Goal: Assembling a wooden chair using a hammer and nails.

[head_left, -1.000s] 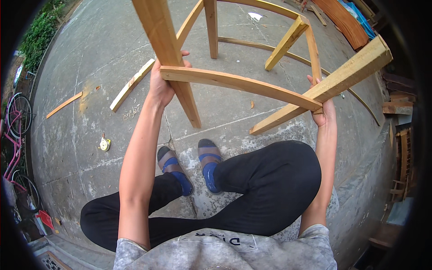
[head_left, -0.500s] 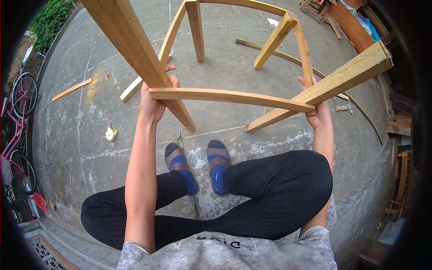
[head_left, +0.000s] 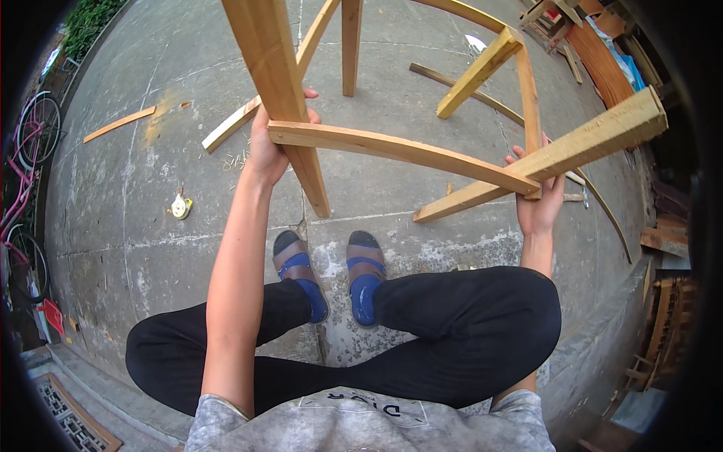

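A four-legged wooden frame (head_left: 399, 149), with posts joined by thin rails, stands before me over the concrete. My left hand (head_left: 273, 143) wraps round the left post (head_left: 279, 71) where the near rail meets it; some fingers are behind the wood. On the other side, my right hand (head_left: 539, 202) grips the frame's near right corner from below, where the rail's end crosses the slanting right post (head_left: 595, 141). The far posts, one upright (head_left: 351, 49) and one slanted (head_left: 478, 73), are linked by rails. The palms are partly covered by the wood.
A tape measure (head_left: 180, 205) and a thin wood strip (head_left: 120, 124) lie on the left. A cut timber piece (head_left: 230, 124) sits beside wood shavings. Right of the frame are a hammer (head_left: 577, 197) and a long curved strip (head_left: 606, 215). A pink bicycle (head_left: 30, 143) stands far left.
The frame's left side has shifted right with my left hand, and the near rail slopes more down to the right. My right hand has moved slightly right and lower. Both hands keep their hold.
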`<act>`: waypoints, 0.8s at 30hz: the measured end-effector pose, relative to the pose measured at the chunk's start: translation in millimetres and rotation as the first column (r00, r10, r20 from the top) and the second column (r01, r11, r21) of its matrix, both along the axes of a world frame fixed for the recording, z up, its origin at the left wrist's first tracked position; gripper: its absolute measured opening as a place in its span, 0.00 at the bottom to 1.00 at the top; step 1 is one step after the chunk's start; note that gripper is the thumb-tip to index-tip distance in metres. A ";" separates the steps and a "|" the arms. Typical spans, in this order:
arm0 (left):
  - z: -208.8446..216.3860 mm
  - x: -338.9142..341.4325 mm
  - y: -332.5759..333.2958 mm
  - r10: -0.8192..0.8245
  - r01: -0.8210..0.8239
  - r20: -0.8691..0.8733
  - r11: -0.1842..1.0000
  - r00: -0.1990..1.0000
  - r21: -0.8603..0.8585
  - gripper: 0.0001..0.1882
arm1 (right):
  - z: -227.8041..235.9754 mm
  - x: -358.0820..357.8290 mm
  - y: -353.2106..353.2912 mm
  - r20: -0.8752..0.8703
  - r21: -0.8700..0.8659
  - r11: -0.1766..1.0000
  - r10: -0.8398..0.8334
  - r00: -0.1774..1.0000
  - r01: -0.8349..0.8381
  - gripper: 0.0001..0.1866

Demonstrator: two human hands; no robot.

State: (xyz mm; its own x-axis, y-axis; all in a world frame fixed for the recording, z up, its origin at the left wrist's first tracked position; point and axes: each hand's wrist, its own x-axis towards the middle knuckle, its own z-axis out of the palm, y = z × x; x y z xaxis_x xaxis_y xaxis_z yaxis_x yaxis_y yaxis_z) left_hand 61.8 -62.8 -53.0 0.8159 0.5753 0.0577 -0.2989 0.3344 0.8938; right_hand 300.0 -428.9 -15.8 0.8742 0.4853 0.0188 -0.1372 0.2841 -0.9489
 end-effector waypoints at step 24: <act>136.1 -32.9 26.6 0.107 -0.082 -0.059 0.940 0.992 0.332 0.34 | -22.6 -29.8 44.2 -0.260 0.376 0.918 -0.023 0.965 0.123 0.26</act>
State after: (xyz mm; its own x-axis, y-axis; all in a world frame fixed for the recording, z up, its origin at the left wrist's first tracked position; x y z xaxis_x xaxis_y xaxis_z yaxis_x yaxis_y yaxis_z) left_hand 28.8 -36.2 83.1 0.7680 0.6094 0.1970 -0.2422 -0.0084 0.9702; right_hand 270.1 -384.7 -38.4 0.9079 0.4182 -0.0280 -0.3160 0.6392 -0.7011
